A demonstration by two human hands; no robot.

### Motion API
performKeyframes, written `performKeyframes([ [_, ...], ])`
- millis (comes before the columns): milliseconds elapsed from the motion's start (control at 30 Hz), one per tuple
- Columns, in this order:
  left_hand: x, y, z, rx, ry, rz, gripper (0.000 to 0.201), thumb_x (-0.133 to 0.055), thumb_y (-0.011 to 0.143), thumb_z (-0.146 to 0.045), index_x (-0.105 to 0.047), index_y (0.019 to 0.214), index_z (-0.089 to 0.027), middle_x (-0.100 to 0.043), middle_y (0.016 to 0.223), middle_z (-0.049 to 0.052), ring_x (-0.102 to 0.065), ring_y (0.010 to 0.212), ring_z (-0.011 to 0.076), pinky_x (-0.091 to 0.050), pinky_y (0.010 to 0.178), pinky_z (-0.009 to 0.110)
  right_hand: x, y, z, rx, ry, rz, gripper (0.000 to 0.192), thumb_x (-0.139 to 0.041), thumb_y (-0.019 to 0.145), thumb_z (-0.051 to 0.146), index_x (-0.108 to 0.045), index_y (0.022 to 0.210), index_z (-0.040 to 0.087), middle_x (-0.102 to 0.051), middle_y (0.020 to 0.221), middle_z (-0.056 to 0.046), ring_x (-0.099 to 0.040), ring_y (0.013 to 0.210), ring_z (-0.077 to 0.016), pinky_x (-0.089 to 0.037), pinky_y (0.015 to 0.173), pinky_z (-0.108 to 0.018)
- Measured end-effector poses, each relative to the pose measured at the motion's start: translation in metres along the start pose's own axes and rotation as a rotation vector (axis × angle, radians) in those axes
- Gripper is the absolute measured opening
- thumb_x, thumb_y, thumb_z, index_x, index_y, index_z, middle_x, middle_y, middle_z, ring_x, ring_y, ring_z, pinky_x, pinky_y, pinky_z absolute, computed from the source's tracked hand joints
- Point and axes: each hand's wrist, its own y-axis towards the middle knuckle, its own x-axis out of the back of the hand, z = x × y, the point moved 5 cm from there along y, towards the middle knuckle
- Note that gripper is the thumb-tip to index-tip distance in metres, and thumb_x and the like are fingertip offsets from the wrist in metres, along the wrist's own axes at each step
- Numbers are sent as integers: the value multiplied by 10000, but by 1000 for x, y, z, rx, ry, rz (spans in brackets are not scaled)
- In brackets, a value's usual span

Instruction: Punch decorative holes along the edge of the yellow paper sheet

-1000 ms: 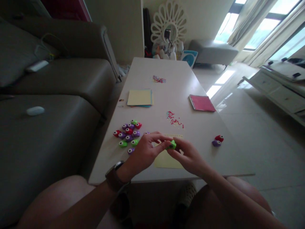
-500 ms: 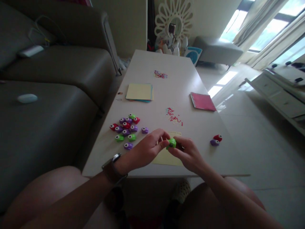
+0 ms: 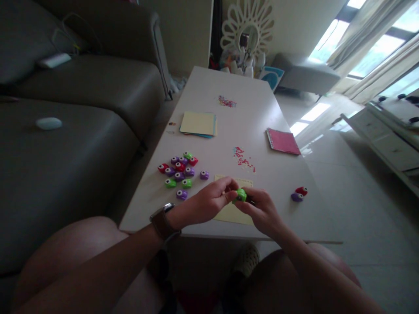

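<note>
Between my two hands is a small green paper punch [image 3: 241, 195], held above a pale yellow sheet of paper [image 3: 237, 214]. My right hand [image 3: 262, 207] grips it from the right, thumb and fingers closed around its side. From the left, my left hand [image 3: 216, 198] has its thumb and fingertips closed on the punch's near end; part of that contact is hidden. Small marks run along the sheet's far edge [image 3: 242, 180]. Just beyond lie scattered red and white paper bits [image 3: 244, 160]. A purple punch [image 3: 204, 175] stands on the table left of the sheet.
Several purple, red and green punches [image 3: 180, 166] cluster on the white table [image 3: 248, 117]. A red punch [image 3: 301, 191] and purple punch [image 3: 297, 197] sit at right. Also there are stacked coloured paper [image 3: 198, 123], a pink notebook [image 3: 283, 141] and more confetti [image 3: 226, 101].
The whole view has shifted slightly, so things on the table appear farther right. Both hands keep their hold on the green punch over the sheet, with little change in pose.
</note>
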Motion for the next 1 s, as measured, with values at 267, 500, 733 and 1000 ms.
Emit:
performKeyframes([
  [267,-5,-2,-3,-12,-4,0,170,-426,1021,-335,-511,962,-200,-518,880,16,-482,825,179,-441,783,330,-3,-2,2,11,-1,22,344,-650,875,391,-501,638,191,-357,588,40,-308,561,-107,-232,521,-275],
  [500,-4,-3,-7,-66,13,8,113,-442,1008,-290,-501,963,-205,-538,913,27,-490,845,182,-456,806,333,-2,-3,10,77,-51,24,346,-656,879,379,-495,637,192,-370,590,40,-322,561,-106,-255,522,-271],
  [733,-7,-5,-14,-81,-5,0,86,-450,999,-260,-505,963,-204,-543,908,28,-512,855,184,-460,812,337,-1,-3,15,149,-77,13,337,-664,880,347,-483,639,194,-358,584,46,-313,553,-101,-249,520,-274],
  [1000,-10,-4,-16,-126,8,-64,105,-421,1021,-257,-507,1005,-199,-578,952,53,-536,884,192,-480,833,348,4,-2,14,132,-102,-26,370,-663,870,384,-440,634,206,-346,588,46,-306,559,-106,-258,528,-279],
])
